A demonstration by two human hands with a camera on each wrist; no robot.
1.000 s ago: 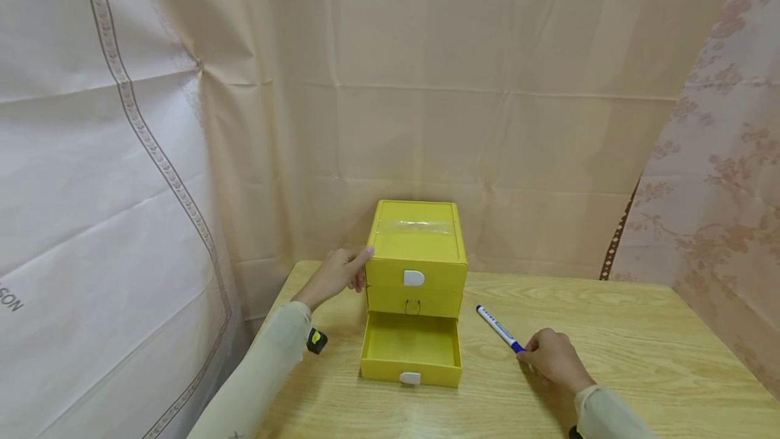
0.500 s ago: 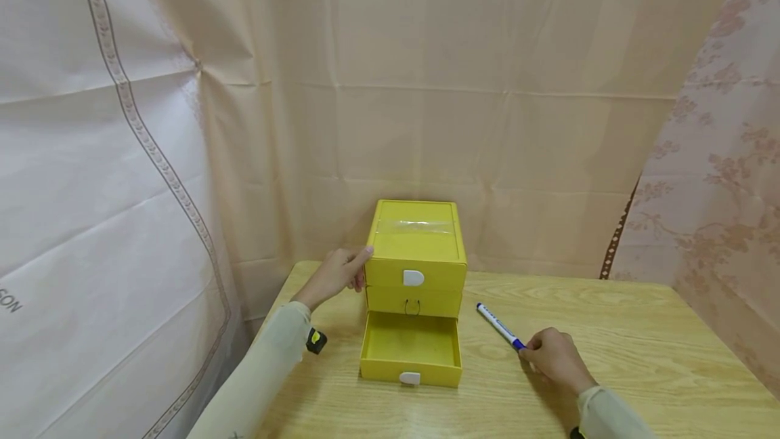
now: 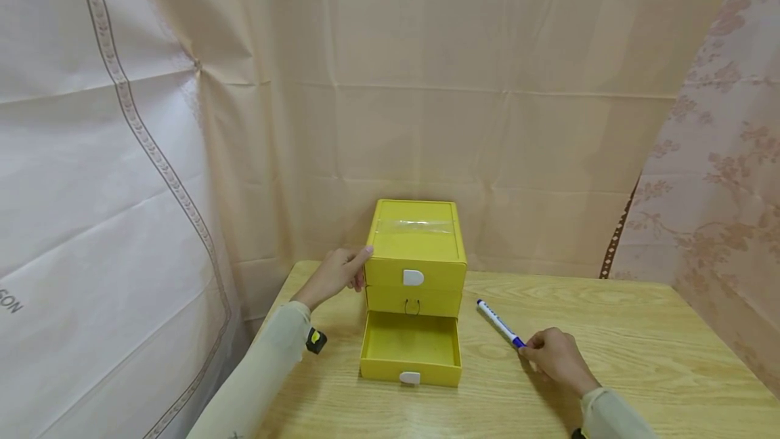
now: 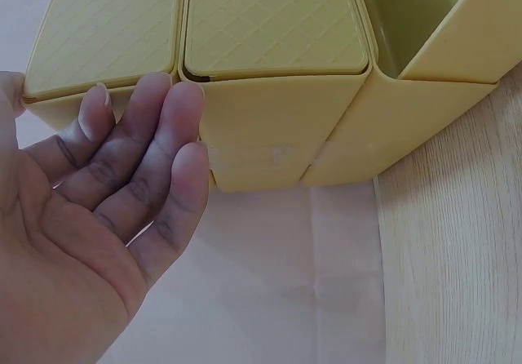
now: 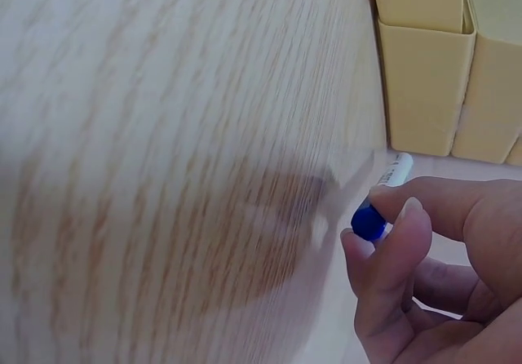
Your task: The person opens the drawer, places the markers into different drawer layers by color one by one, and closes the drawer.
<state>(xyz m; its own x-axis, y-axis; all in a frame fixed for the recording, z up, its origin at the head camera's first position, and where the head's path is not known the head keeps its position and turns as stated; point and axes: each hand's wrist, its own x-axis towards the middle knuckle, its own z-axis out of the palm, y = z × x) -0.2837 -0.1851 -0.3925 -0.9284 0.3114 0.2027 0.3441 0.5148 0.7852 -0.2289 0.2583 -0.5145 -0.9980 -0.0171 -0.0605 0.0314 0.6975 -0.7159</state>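
Observation:
A yellow three-drawer box (image 3: 417, 236) stands on the table, its bottom drawer (image 3: 411, 347) pulled out with nothing visible inside. My left hand (image 3: 335, 276) rests against the box's upper left side, thumb at the top front edge. In the left wrist view, the relaxed fingers (image 4: 186, 176) lie along the box's side wall. To the right of the box, my right hand (image 3: 554, 358) pinches a white marker (image 3: 500, 324) by its blue end, between thumb and fingertips. The marker's other end points away toward the back; the right wrist view shows the blue end (image 5: 369, 223) close up.
The wooden table (image 3: 609, 330) reaches to a hanging beige cloth (image 3: 414, 87) behind the box. A white cloth (image 3: 103, 222) hangs at the left and a flowered one (image 3: 725, 175) at the right. Clear tape (image 3: 417, 225) crosses the box's top.
The marker's far end has shifted slightly away from me, and the right hand has moved very little. The left hand, the box and the drawer stay as they were.

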